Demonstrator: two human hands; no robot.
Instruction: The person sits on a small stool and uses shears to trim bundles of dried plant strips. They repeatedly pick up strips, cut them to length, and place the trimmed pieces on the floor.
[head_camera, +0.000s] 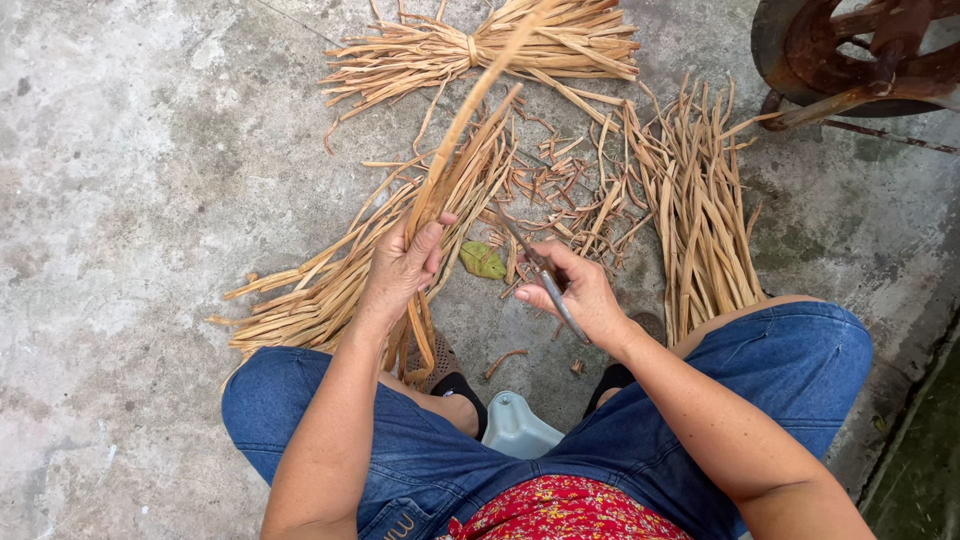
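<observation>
My left hand (402, 265) grips a long tan dried plant strip (470, 105) that rises up and away from me, blurred at its far end. My right hand (580, 292) holds a thin metal knife (535, 268), its blade pointing toward the strip near my left thumb. A pile of similar dried strips (330, 285) lies under my left hand on the concrete floor (130, 200). I sit low with knees apart in blue jeans.
A tied bundle of strips (480, 45) lies ahead. Another loose pile (700, 210) lies to the right, with short trimmings (565, 190) between. A green leaf (482, 260) is on the floor. A rusty metal wheel (850, 50) stands at top right. A pale stool (518, 428) is beneath me.
</observation>
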